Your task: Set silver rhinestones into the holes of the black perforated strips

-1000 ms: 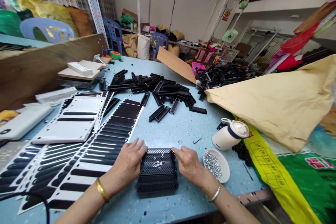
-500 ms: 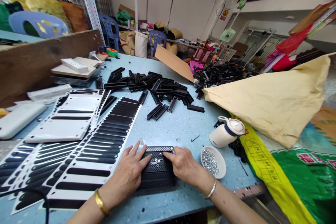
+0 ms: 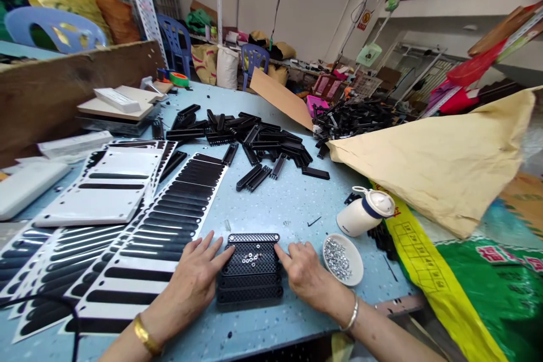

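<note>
Several black perforated plastic strips [image 3: 250,281] lie side by side as a block near the table's front edge. Small silver nuts [image 3: 253,259] are scattered over the middle of them. My left hand [image 3: 195,272] is spread at the block's left side, its index fingertip at the upper left end. At the right, my right hand [image 3: 306,276] points its index finger at the upper right end, the other fingers loosely bent. Neither hand holds anything. Beside my right hand stands a white bowl [image 3: 358,267] filled with shiny nuts [image 3: 337,258].
Sheets of black strip-shaped stickers [image 3: 169,218] cover the left side. Loose black plastic pieces [image 3: 258,138] are piled farther back. Right of centre are a small hex key [image 3: 314,221] and a white bottle [image 3: 358,215]. Brown paper [image 3: 441,164] spreads over the right side.
Both hands have drawn slightly outward from the block, baring more of its ends. A round silver nut now shows at each end of the top strip.
</note>
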The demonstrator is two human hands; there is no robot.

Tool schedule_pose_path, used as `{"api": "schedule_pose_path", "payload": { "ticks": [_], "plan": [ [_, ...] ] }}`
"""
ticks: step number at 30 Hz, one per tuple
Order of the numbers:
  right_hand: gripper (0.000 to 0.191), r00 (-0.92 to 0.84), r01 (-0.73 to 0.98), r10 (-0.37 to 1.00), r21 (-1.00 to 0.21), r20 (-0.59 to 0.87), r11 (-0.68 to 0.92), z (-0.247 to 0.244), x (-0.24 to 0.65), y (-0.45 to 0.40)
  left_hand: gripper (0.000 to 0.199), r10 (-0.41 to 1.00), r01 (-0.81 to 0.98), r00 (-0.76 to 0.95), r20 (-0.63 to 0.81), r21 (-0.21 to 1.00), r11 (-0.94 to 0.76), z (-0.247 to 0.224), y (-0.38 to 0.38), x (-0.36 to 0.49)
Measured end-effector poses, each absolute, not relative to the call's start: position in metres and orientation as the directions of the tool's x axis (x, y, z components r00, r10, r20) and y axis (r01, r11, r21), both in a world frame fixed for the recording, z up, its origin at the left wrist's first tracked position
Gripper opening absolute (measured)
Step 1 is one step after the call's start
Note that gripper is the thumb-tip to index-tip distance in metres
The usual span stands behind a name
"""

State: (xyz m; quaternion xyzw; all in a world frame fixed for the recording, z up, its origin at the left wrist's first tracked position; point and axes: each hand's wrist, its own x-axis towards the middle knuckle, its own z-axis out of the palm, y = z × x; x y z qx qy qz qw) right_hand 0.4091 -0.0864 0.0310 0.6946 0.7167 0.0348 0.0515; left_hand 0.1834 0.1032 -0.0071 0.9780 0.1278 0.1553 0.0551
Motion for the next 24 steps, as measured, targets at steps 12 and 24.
{"api": "schedule_pose_path", "payload": {
  "ticks": [12, 24],
  "plan": [
    [0.059, -0.202, 0.944, 0.974, 0.245, -0.102, 0.221, 0.045, 0.401, -0.087, 0.059, 0.273, 0.205, 0.915, 0.296, 0.241, -0.949, -0.012, 0.102, 0.184],
    [0.067, -0.176, 0.974, 0.983, 0.134, -0.057, 0.182, 0.028, 0.404, -0.087, 0.065, 0.272, 0.227, 0.925, 0.266, 0.186, -0.956, 0.003, 0.103, 0.179]
  ]
}}
